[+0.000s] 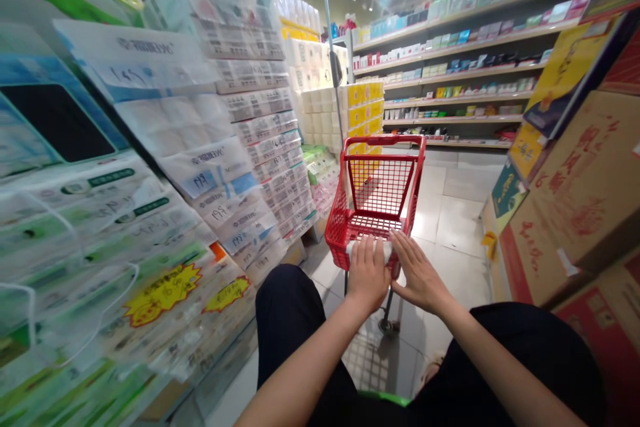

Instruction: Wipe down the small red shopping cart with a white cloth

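A red plastic shopping cart (383, 187) with grid walls stands just ahead of my knees. My left hand (369, 273) lies over its near rim, fingers curled down on a white wad (384, 251) that looks like a cloth or tissue. Most of that white wad is hidden under the fingers. Beside it, my right hand (419, 275) has its fingers stretched out together and the thumb apart. Its fingertips reach the cart's near right corner and the edge of the white wad; I see nothing gripped in it.
Tall stacks of packaged tissue (255, 147) line the left, with yellow price tags (163, 293) on the nearest. Cardboard boxes (590, 180) stand at the right. Shelves of small goods (445, 67) fill the back wall. A pale tiled floor (450, 240) runs between.
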The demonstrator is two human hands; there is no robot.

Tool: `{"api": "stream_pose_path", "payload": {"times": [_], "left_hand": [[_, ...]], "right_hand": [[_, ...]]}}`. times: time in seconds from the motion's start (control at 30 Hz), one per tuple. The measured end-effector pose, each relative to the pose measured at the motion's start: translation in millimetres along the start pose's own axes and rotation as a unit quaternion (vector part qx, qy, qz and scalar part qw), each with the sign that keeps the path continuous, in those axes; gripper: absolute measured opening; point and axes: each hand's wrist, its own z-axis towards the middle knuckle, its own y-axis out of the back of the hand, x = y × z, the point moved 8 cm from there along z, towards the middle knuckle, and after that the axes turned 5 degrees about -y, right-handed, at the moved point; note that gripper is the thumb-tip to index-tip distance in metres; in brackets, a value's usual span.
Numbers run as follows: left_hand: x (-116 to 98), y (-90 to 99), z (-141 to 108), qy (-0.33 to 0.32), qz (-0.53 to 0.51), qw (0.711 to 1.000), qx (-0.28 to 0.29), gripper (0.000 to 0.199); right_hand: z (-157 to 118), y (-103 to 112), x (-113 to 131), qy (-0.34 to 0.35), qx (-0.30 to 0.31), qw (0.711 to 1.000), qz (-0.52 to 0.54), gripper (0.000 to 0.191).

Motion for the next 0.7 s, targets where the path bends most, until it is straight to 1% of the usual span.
{"api": "stream_pose_path", "payload": {"times": [0.07,0.1,0.17,0.2,0.27,0.33,0.37,0.43,0.5,0.53,0.63,0.7], "left_hand": [[-11,0.8,1,-0.005,-0.024,1.0,0.011,0.072],[-13,2.7,2,-0.006,-0.046,0.999,0.018,0.076],[-9,9.1,6,-0.011,-0.116,0.993,0.036,0.082],[-3,13.3,9,-0.011,-0.16,0.986,0.043,0.082],[16,23.4,17,0.004,-0.24,0.97,0.034,0.076],[41,32.0,27,0.039,-0.272,0.961,-0.008,0.063],[52,33.7,31,0.055,-0.268,0.961,-0.032,0.057],[66,29.2,37,0.069,-0.239,0.967,-0.056,0.049],[71,15.7,38,0.062,-0.213,0.974,-0.045,0.044],[72,8.5,37,0.057,-0.204,0.977,-0.035,0.043],[76,-5.1,32,0.06,-0.191,0.979,-0.023,0.048],[79,-6.2,29,0.066,-0.19,0.979,-0.024,0.051]], "right_hand": [[1,0,5,0.023,0.013,1.0,0.017,0.096],[2,3,5,0.034,0.023,0.999,0.026,0.096],[5,11,4,0.041,0.042,0.997,0.046,0.092],[8,18,2,0.031,0.042,0.997,0.053,0.087],[17,32,1,-0.01,0.012,0.998,0.054,0.071],[28,41,8,-0.043,-0.038,0.998,0.03,0.054],[33,41,16,-0.044,-0.053,0.998,0.012,0.048],[42,31,35,-0.025,-0.054,0.998,-0.027,0.042],[47,14,47,-0.006,-0.03,0.998,-0.061,0.037],[47,6,48,0.001,-0.017,0.997,-0.074,0.034],[40,-8,40,0.028,0.018,0.995,-0.091,0.028],[33,-6,31,0.057,0.028,0.994,-0.083,0.032]]}}
